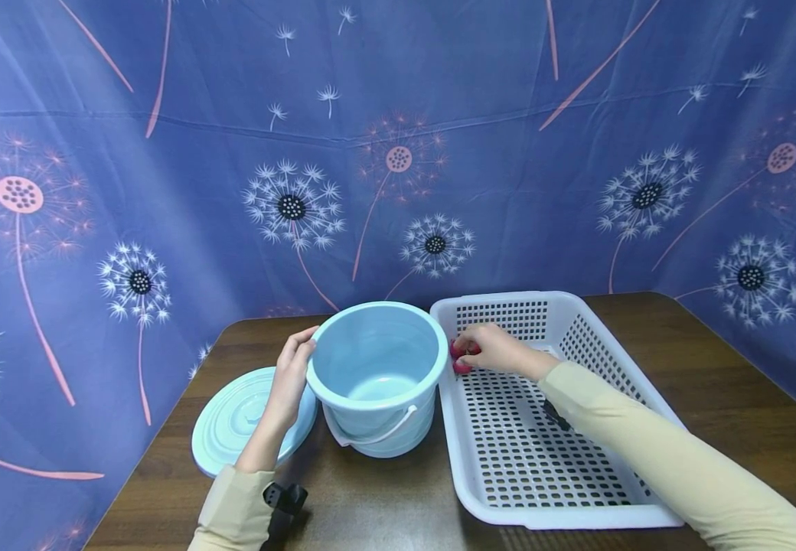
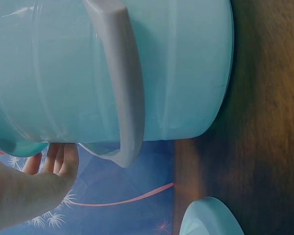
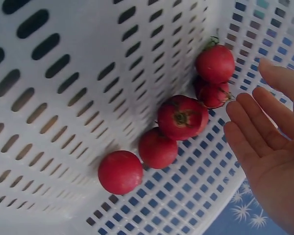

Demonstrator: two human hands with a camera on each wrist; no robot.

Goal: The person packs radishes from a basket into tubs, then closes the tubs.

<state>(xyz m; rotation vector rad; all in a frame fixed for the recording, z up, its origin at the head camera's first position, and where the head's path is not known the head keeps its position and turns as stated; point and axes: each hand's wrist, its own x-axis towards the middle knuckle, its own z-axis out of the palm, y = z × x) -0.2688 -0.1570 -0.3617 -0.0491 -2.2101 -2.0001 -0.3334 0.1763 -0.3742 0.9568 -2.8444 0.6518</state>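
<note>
Tomatoes lie at 10 o'clock in basket; R hand, thumb/fingers apart. L hand, fingers touching, prob. steadies bucket, 9 o'clock.

- Head: high, facing forward and down over the tabletop.
- Left wrist: close, rolled sideways, facing the bucket; head shares it.
- Right wrist: close, facing into the perforated basket; head shares it.

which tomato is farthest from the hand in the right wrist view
The lower-left tomato, at the end of the row in the white basket; every other visible tomato lies nearer the right hand.
</note>
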